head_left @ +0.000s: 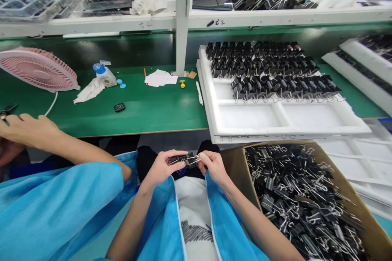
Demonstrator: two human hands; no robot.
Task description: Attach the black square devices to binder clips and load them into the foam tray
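In front of my lap, my left hand is closed around a small black casing with a rounded shape. A black binder clip sits at the right end of that casing, its silver wire handles pointing right. The fingers of my right hand pinch those wire handles. Whether the clip's jaws are fully on the casing is hard to make out. To my right, a cardboard box holds a heap of loose binder clips. Rows of clipped black parts fill the back of a white foam tray.
A co-worker's arm in a blue sleeve reaches in from the left. On the green bench lie a black fob-like part, a pink fan, a blue-capped bottle and paper. A white post rises behind.
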